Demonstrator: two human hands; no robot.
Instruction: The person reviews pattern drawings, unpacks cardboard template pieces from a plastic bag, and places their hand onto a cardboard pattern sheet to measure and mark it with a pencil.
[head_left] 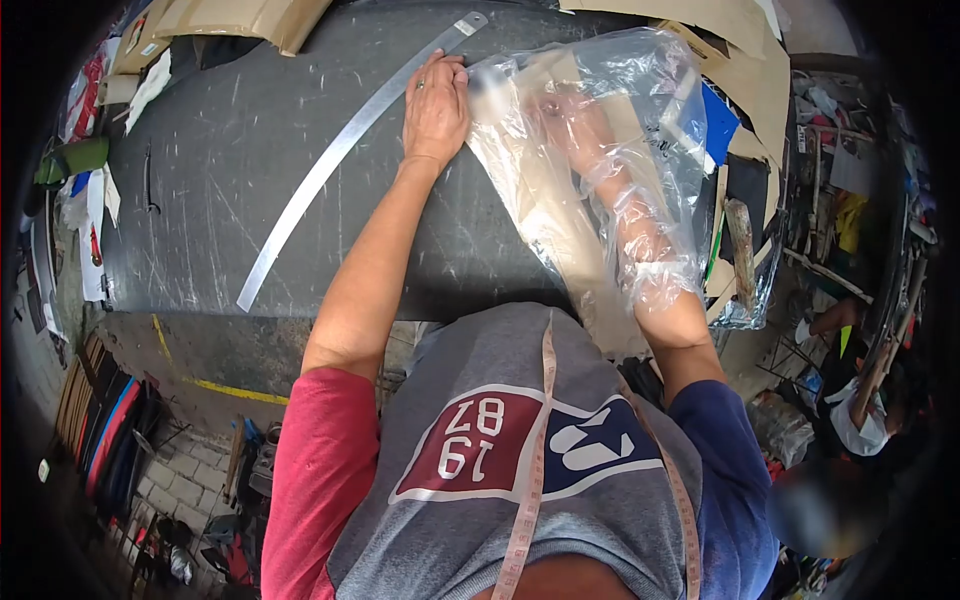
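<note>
My left hand (437,112) lies on the dark worktop, fingers extended and close together, at the left edge of a clear plastic bag (655,75). Its fingertips are beside a long metal ruler (345,150), which appears curved in this view. My right hand (578,125) is inside the bag, the plastic covering it and the forearm. Brown paper or card pieces (530,180) show through the plastic around that hand. Glare and blur on the plastic hide whether its fingers grip a piece. Handwriting shows faintly on the bag's right part.
Cardboard sheets (730,30) line the back right, with a blue piece (718,120) and a wooden stick (738,240) at the right edge. More cardboard (240,20) lies at the back left. A tape measure (527,500) hangs over my shirt. Cluttered materials stand on both sides.
</note>
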